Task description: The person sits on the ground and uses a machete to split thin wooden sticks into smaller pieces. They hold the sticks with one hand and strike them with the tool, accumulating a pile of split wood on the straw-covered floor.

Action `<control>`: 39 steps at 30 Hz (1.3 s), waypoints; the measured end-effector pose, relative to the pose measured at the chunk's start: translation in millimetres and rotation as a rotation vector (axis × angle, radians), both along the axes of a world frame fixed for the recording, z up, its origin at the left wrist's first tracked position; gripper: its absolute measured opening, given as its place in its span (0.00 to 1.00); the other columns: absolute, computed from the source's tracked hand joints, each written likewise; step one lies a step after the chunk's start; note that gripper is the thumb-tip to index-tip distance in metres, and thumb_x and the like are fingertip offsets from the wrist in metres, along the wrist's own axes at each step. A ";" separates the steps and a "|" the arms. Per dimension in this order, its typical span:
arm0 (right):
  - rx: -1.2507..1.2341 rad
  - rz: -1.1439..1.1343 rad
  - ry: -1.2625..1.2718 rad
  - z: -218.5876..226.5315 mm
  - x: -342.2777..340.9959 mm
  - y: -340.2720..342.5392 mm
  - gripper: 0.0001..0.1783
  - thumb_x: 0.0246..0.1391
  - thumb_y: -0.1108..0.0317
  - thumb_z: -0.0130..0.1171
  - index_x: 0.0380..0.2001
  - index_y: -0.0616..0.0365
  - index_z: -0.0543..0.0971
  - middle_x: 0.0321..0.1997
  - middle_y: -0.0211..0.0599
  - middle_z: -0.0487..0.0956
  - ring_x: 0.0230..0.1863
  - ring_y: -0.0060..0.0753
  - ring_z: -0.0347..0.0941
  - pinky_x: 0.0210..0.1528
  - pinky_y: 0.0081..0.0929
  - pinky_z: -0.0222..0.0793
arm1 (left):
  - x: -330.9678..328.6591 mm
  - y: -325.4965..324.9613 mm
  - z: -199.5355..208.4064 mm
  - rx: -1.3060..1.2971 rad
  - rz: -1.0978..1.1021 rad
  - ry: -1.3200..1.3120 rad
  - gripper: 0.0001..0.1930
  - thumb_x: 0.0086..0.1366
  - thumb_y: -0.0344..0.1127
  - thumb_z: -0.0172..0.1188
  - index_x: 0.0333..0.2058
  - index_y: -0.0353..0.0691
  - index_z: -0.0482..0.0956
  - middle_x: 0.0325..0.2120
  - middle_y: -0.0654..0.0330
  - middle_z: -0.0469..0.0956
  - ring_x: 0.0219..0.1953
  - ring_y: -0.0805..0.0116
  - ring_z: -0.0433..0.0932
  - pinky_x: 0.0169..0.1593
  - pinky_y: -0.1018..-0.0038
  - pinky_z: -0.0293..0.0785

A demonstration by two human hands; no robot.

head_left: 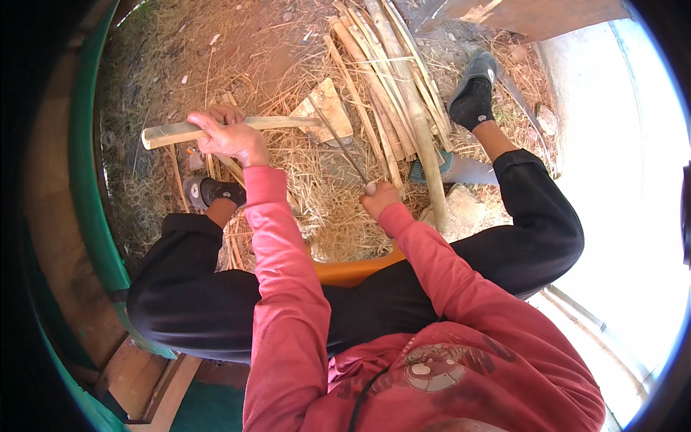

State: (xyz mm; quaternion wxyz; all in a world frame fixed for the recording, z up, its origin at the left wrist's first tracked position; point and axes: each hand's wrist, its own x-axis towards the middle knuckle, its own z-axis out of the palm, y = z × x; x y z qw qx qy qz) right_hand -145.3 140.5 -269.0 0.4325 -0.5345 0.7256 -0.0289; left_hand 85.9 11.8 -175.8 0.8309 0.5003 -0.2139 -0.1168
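Observation:
My left hand (229,137) is closed around a pale piece of split bamboo (169,135), thick at its left end and thinner toward the right. Its thin end lies over a flat, light-coloured block (335,108) on the ground. In my right hand (380,200) is the handle of a long-bladed knife (347,153), its fingers wrapped round it. The blade points forward and left, across the block beside the bamboo's tip. Whether blade and bamboo touch, I cannot tell.
A bundle of bamboo poles and strips (410,93) lies ahead on the right. Straw and shavings (331,216) cover the ground between my feet. Near my right foot are a teal and grey object (432,169) and a rock (464,205). A green frame (86,158) stands at the left.

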 end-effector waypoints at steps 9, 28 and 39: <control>-0.047 -0.120 -0.190 11.0 -3.4 8.6 0.20 0.42 0.55 0.63 0.26 0.66 0.80 0.27 0.56 0.80 0.34 0.54 0.78 0.43 0.42 0.73 | 1.3 -2.0 -3.0 0.001 -0.037 -0.035 0.28 0.70 0.54 0.49 0.16 0.44 0.57 0.10 0.64 0.59 0.11 0.76 0.57 0.16 0.77 0.51; -0.032 0.028 -0.101 -1.5 -3.7 7.6 0.20 0.43 0.60 0.61 0.35 0.66 0.80 0.29 0.59 0.80 0.37 0.57 0.78 0.43 0.43 0.73 | -14.7 -19.9 1.5 0.259 0.439 -0.270 0.20 0.71 0.38 0.51 0.19 0.39 0.62 0.15 0.63 0.57 0.18 0.73 0.55 0.23 0.70 0.55; -0.027 0.227 0.010 -25.7 -3.9 23.9 0.18 0.44 0.57 0.61 0.32 0.62 0.80 0.31 0.56 0.79 0.38 0.56 0.77 0.45 0.45 0.72 | -19.3 -21.8 14.4 0.384 0.495 -0.217 0.20 0.72 0.42 0.50 0.22 0.38 0.63 0.15 0.62 0.59 0.18 0.73 0.56 0.26 0.67 0.60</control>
